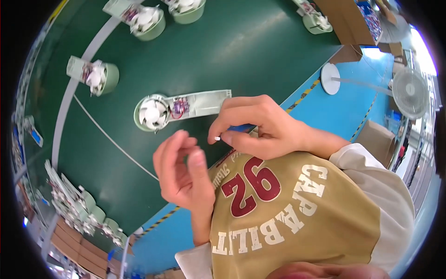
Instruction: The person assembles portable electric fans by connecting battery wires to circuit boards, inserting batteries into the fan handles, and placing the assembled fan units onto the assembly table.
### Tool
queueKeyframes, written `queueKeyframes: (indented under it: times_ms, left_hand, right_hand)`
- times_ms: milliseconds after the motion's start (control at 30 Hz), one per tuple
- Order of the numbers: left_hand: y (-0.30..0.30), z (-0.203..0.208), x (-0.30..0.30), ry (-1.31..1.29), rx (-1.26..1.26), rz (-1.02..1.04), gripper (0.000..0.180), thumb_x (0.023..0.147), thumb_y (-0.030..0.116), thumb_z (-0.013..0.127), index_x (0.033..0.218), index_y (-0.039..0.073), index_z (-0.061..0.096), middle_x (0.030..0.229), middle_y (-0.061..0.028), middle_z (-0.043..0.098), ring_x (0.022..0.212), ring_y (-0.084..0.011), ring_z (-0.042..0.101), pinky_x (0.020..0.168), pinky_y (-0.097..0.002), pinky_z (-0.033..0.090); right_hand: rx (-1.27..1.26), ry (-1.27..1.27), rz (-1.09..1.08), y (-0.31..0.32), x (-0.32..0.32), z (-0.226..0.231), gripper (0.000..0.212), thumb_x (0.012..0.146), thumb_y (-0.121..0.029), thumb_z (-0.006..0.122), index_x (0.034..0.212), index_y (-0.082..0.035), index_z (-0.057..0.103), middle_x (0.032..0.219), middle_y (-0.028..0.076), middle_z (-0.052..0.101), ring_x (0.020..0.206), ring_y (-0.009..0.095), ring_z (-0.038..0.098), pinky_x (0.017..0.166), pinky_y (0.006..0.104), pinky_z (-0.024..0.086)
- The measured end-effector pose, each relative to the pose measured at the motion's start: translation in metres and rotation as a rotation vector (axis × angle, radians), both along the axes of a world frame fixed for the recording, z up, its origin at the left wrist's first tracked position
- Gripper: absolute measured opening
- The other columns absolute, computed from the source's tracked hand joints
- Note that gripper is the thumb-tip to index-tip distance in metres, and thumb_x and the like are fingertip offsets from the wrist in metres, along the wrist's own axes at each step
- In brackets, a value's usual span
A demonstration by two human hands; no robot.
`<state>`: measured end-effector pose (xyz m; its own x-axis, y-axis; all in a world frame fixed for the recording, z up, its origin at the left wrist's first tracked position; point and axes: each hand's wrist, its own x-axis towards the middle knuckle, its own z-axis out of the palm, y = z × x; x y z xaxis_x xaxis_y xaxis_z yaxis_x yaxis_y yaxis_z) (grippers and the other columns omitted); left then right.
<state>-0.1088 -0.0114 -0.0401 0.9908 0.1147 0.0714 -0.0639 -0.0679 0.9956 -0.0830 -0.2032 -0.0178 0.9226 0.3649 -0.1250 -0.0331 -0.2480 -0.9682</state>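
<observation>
My right hand (265,128) pinches a small white piece (217,138) between thumb and forefinger; its exact kind is too small to tell. Something blue (241,128) shows partly hidden behind that hand. Palm up, my left hand (182,172) is beside it with curled fingers apart from the thumb, and nothing shows in it. Just beyond both hands lies an opened pale green handheld fan (200,104). A white fan blade (152,115) sits in its round head, and red and purple wires (180,107) bunch in the neck. Its handle runs right, toward my right hand.
More open fan units stand on the green table (223,56), such as one fan unit (95,76) at left. Several parts (88,207) pile up at the near left. A cardboard box (337,21) is at the far right; a standing fan (410,93) is beyond the table edge.
</observation>
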Motion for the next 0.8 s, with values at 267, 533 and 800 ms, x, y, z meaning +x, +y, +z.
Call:
queueKeyframes:
  times_ms: [267, 533, 800]
  left_hand:
    - [0.001, -0.011, -0.002, -0.097, 0.055, -0.095, 0.027, 0.081, -0.005, 0.078, 0.108, 0.000, 0.073, 0.099, -0.0110, 0.067, 0.071, -0.0133, 0.063, 0.060, -0.0239, 0.050]
    - [0.001, -0.014, -0.001, -0.119, 0.142, -0.062, 0.023, 0.081, -0.006, 0.078, 0.102, 0.001, 0.074, 0.096, -0.0108, 0.068, 0.072, -0.0142, 0.064, 0.057, -0.0232, 0.049]
    - [0.000, -0.027, -0.003, -0.176, 0.104, -0.082, 0.032, 0.077, -0.008, 0.079, 0.106, 0.005, 0.077, 0.092, -0.0074, 0.068, 0.076, -0.0161, 0.061, 0.063, -0.0254, 0.046]
  right_hand:
    - [-0.215, -0.102, -0.003, 0.016, -0.004, -0.002, 0.016, 0.084, 0.001, 0.063, 0.097, -0.003, 0.071, 0.084, 0.012, 0.066, 0.069, 0.024, 0.064, 0.057, 0.0310, 0.051]
    - [-0.100, 0.248, 0.051, 0.008, 0.003, 0.007, 0.009, 0.090, -0.003, 0.064, 0.097, 0.000, 0.068, 0.085, 0.009, 0.066, 0.073, 0.019, 0.063, 0.067, 0.0297, 0.050]
    - [0.159, 0.253, -0.074, 0.007, 0.002, -0.001, 0.012, 0.092, -0.009, 0.071, 0.100, 0.000, 0.073, 0.091, 0.006, 0.070, 0.086, 0.014, 0.062, 0.077, 0.0281, 0.047]
